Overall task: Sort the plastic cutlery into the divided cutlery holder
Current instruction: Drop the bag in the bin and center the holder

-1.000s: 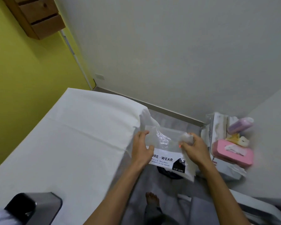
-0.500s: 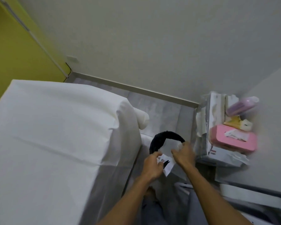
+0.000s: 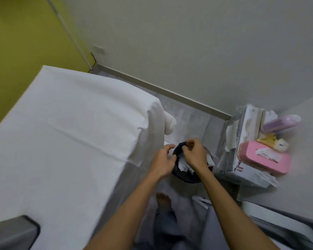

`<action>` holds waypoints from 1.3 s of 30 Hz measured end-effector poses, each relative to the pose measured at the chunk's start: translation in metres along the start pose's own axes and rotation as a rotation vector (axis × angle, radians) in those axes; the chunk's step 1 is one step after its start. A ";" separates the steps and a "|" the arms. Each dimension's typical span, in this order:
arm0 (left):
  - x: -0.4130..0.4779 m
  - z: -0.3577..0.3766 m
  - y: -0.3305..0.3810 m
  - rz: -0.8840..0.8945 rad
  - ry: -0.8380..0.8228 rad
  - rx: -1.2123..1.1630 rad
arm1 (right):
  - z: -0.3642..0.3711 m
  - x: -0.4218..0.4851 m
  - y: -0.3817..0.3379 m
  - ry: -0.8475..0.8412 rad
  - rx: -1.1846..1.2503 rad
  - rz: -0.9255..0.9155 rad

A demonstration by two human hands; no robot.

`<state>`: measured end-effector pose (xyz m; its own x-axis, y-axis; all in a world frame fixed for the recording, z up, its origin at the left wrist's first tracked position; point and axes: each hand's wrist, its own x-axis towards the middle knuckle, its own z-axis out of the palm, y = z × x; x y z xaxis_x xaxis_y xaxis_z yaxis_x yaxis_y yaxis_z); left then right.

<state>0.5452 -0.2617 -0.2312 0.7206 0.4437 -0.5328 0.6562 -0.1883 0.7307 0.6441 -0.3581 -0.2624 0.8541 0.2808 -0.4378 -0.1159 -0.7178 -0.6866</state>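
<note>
Lying at 8 o'clock on the table [image 3: 61,141], a grey thing, perhaps the cutlery holder [image 3: 11,233], is glimpsed. Beyond, the left hand [image 3: 163,163] is held loosely spread, and the right hand [image 3: 195,156] is curled over a bin [image 3: 186,175]; any pinch cannot be told.

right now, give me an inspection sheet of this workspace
surface: white sheet covers it; grey object at near corner
job's things: no cutlery or holder seen
clutter: black bin on the floor, crumpled wrapper inside; pink tissue box and purple bottle at right
grippers: left hand loosely open beside the bin rim; right hand over the bin, fingers curled, grip unclear
cables: nothing seen
surroundings: yellow wall left, white wall ahead
</note>
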 end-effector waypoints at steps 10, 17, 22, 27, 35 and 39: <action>-0.142 -0.172 -0.005 0.005 0.600 -0.128 | 0.049 -0.130 -0.176 -0.339 0.108 -0.487; -0.253 -0.239 -0.052 -0.031 0.965 -0.152 | 0.111 -0.229 -0.222 -0.736 -0.083 -0.793; -0.327 -0.249 -0.093 -0.058 1.160 -0.161 | 0.155 -0.290 -0.229 -0.998 -0.340 -0.952; -0.393 -0.256 -0.144 -0.114 1.348 -0.218 | 0.192 -0.326 -0.222 -1.078 -0.472 -1.066; -0.440 -0.232 -0.215 -0.306 1.007 -0.476 | 0.223 -0.354 -0.217 -0.963 -0.598 -1.087; -0.429 -0.221 -0.231 -0.212 0.993 -0.481 | 0.230 -0.360 -0.216 -0.901 -0.634 -1.048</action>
<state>0.0353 -0.2152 -0.0769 -0.0344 0.9686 -0.2463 0.4350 0.2364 0.8689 0.2452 -0.1580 -0.0898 -0.2016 0.9372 -0.2845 0.7586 -0.0343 -0.6507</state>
